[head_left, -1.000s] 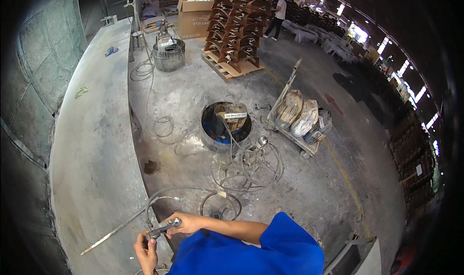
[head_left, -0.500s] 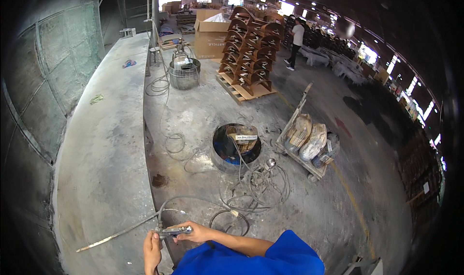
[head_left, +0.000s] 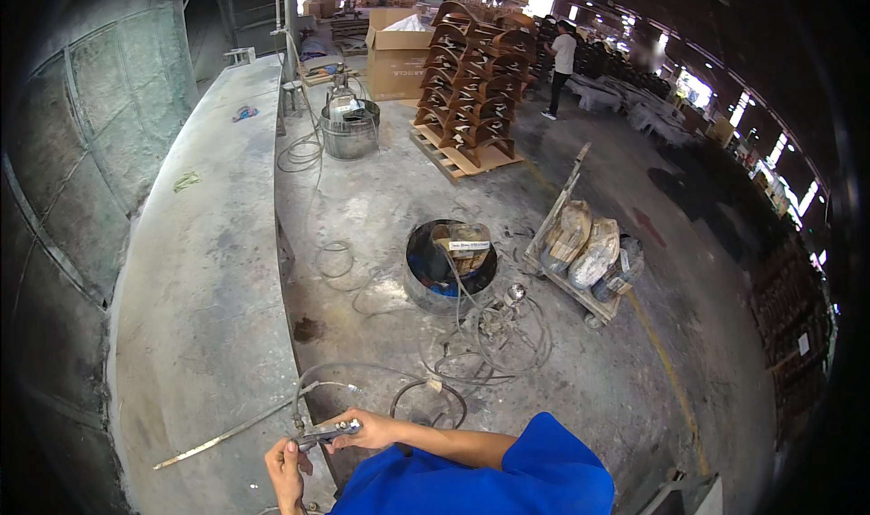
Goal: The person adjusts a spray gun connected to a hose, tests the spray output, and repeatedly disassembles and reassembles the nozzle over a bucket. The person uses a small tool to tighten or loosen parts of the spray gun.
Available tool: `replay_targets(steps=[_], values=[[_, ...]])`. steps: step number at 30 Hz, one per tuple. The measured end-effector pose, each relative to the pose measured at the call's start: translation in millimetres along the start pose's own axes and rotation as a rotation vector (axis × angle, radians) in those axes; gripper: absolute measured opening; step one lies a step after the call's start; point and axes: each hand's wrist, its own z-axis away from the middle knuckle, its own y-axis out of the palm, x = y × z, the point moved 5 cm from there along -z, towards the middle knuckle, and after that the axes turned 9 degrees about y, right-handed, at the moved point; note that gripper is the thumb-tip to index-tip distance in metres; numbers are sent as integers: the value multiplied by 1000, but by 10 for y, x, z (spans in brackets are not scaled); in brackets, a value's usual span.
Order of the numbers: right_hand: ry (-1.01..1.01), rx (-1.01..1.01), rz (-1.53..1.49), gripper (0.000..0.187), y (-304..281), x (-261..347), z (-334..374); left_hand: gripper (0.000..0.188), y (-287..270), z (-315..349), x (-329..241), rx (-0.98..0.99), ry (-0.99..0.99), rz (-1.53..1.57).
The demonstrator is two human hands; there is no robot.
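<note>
Low in the head view, over the near edge of the long grey bench, I hold a metal spray gun (head_left: pixel 319 436). My right hand (head_left: pixel 370 430) is wrapped round one end of it, coming in from the right. At the gun's other end are the closed fingers of my left hand (head_left: pixel 286 470), thumb and fingertips against the metal. A grey hose (head_left: pixel 362 367) leads up from the gun and curves off to the right. A thin pale rod (head_left: pixel 213 442) lies on the bench just left of the gun.
The long bench (head_left: pixel 213 270) runs away on the left beside a dusty booth wall. Hose coils (head_left: pixel 507 343) lie on the floor around a metal drum (head_left: pixel 435 293). Beyond are a wheeled dolly (head_left: pixel 580 288) with wrapped containers, stacked curved brown pieces (head_left: pixel 471 89) and a standing person (head_left: pixel 562 62).
My view has shifted slightly, so the floor objects sit a little higher and further right. My left hand has turned a little at the spray gun; both hands remain on it.
</note>
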Motion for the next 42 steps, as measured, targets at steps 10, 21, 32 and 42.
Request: replay_targets(steps=[10,21,32,42], values=[[69,-45,90,49,-151,14,-37,56,37,-162,-69,106,-105,10],[89,-60,-281,46,-226,77,31,28,154,-278,-567,-30,89,-123],[-71,-21,-11,74,-246,405,-23,25,159,-282,-970,61,367,-479],[-76,-61,-165,81,-272,328,-73,35,170,-352,-928,30,448,-203]])
